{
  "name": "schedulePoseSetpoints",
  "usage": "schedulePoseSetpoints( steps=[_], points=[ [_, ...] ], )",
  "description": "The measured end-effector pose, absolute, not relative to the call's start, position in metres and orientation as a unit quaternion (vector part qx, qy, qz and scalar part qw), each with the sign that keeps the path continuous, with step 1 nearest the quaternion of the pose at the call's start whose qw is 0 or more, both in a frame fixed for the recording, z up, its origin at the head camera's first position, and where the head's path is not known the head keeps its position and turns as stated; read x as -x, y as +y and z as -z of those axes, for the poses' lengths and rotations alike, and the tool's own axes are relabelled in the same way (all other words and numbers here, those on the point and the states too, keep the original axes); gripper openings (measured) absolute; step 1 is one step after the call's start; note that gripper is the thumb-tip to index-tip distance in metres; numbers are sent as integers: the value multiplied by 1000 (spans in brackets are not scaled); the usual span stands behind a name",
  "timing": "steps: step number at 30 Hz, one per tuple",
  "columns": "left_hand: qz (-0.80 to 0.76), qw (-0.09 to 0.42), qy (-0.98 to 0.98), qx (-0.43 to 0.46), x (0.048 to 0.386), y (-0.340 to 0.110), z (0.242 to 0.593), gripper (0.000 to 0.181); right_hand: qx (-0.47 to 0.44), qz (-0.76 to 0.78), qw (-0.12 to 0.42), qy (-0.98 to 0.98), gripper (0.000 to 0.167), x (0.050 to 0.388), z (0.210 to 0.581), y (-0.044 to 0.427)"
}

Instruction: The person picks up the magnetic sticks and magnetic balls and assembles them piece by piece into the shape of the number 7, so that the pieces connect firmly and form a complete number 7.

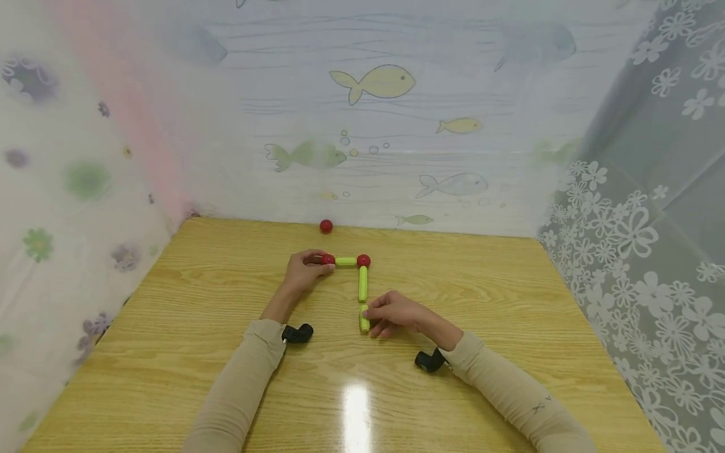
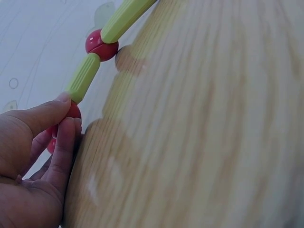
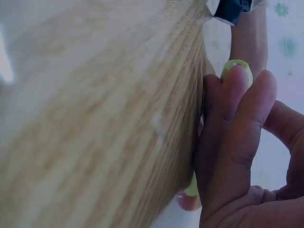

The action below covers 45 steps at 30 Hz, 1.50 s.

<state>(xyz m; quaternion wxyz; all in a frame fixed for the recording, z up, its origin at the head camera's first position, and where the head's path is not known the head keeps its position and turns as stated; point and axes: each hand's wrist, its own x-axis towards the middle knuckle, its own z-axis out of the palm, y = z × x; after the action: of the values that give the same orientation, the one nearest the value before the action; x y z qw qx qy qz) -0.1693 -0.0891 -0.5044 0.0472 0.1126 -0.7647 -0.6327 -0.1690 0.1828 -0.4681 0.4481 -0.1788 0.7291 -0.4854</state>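
Observation:
In the head view my left hand (image 1: 304, 272) pinches a red ball (image 1: 328, 259) between thumb and fingers. A short yellow-green rod (image 1: 346, 261) links that ball to a second red ball (image 1: 364, 260). From the second ball a longer yellow-green rod (image 1: 363, 284) points toward me; the left wrist view shows this joined chain too. My right hand (image 1: 396, 313) holds a separate yellow-green rod (image 1: 364, 319) by its side, just short of the long rod's near end and roughly in line with it. In the right wrist view, fingers hide most of the held rod (image 3: 237, 67).
Another red ball (image 1: 326, 226) lies by itself at the table's back edge. The wooden table (image 1: 481, 283) is bordered by a fish-printed curtain (image 1: 374, 157) behind and patterned curtains at both sides. A black wrist camera (image 1: 298, 333) sits on the left cuff, another (image 1: 429, 360) on the right.

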Motion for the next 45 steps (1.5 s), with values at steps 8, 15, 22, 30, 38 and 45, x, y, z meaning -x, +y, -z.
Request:
schedulePoseSetpoints(
  steps=[8,15,22,30,38,45],
  points=[
    [632,46,-765,-113,170,-89,504,41,164,472,440,746,23,171,467,177],
    [629,53,-768,-111,173,-92,507,40,153,464,433,757,25,175,466,174],
    [633,47,-765,-109,173,-93,507,43,142,460,439,758,24,179,465,172],
    [632,50,-765,-113,174,-92,507,42,134,455,438,764,23,183,464,170],
    [636,45,-762,-116,173,-92,507,40,125,458,444,760,25,184,464,169],
    [627,41,-770,-113,172,-91,507,38,124,470,447,751,22,184,468,170]
  ],
)
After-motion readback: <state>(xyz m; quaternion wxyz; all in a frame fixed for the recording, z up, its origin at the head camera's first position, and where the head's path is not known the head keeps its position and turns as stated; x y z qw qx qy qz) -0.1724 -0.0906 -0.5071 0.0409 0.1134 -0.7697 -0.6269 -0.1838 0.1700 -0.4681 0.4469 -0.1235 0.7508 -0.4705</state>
